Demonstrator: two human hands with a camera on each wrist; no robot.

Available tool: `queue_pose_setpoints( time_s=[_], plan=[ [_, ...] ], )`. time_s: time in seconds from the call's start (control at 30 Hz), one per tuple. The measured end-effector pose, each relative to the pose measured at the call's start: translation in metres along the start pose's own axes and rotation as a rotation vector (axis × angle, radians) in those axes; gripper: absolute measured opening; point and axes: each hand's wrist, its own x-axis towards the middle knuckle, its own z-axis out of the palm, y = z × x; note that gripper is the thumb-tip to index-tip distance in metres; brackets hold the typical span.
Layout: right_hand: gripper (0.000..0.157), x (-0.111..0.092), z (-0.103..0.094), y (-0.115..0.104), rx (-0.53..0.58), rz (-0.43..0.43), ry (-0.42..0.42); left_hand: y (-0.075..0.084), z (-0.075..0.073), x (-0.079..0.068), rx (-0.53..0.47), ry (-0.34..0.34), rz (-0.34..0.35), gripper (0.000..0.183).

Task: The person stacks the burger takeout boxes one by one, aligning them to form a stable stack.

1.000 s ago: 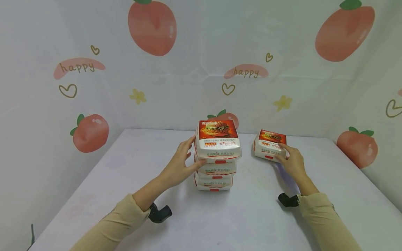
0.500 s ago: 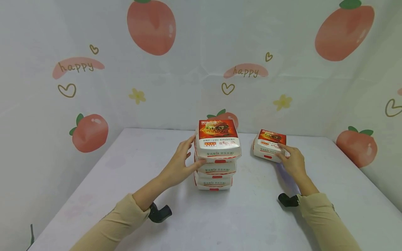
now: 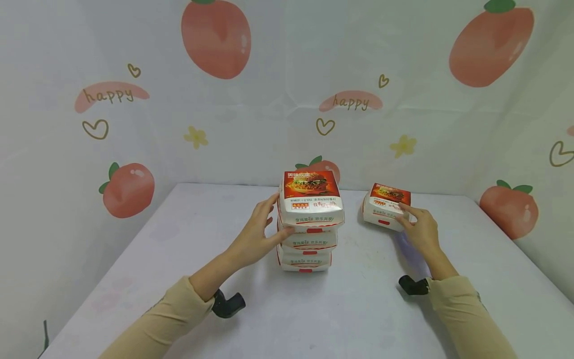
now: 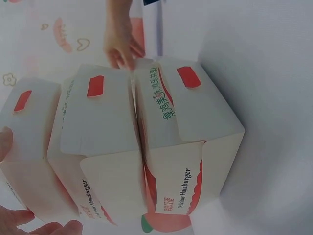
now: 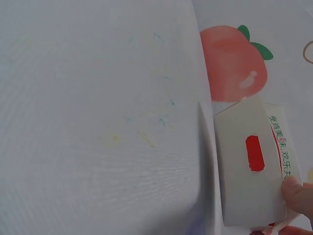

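Three white burger boxes (image 3: pixel 307 239) with red tabs stand stacked in the head view. The topmost box (image 3: pixel 309 212) has a burger picture on its lid. Against its left side rest the fingers of my left hand (image 3: pixel 256 238), with the thumb at its lower front edge. The left wrist view shows the stack sideways, fingertips (image 4: pixel 63 229) along the upper box. Farther right, my right hand (image 3: pixel 420 230) grips another burger box (image 3: pixel 381 212) by its right end. In the right wrist view, the thumb (image 5: pixel 298 196) lies on the front of that box (image 5: pixel 244 196).
A white table (image 3: pixel 354 299) spreads beneath, with a fruit-print cloth (image 3: pixel 251 124) hanging behind it. Black curved pieces sit at both wrists, one by the left cuff (image 3: pixel 228 305) and one by the right cuff (image 3: pixel 413 285).
My right hand and its box have shifted slightly right, with the box's top edge a little higher in the head view. The left hand and the stack stay put.
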Motion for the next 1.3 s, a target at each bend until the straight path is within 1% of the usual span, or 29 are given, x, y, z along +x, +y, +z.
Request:
queue_pose_setpoints(
  time_s=[0.3, 0.37, 0.6, 0.73, 1.3],
  plan=[
    [0.046, -0.001, -0.008, -0.007, 0.003, 0.016, -0.011, 0.001, -0.001, 0.000, -0.006, -0.001, 0.000, 0.085],
    [0.046, -0.002, -0.010, -0.009, 0.005, 0.006, -0.002, 0.001, 0.000, 0.000, -0.005, 0.001, -0.001, 0.085],
    [0.044, -0.003, -0.017, -0.013, 0.022, -0.070, 0.047, 0.000, 0.000, 0.000, -0.008, 0.004, -0.005, 0.084],
    [0.044, -0.004, -0.021, -0.017, 0.030, -0.096, 0.058, -0.001, 0.000, 0.001, -0.007, 0.006, -0.006, 0.083],
    [0.045, -0.007, -0.035, -0.032, 0.067, -0.123, 0.041, -0.004, 0.003, 0.002, -0.020, 0.013, 0.001, 0.080]
  ],
)
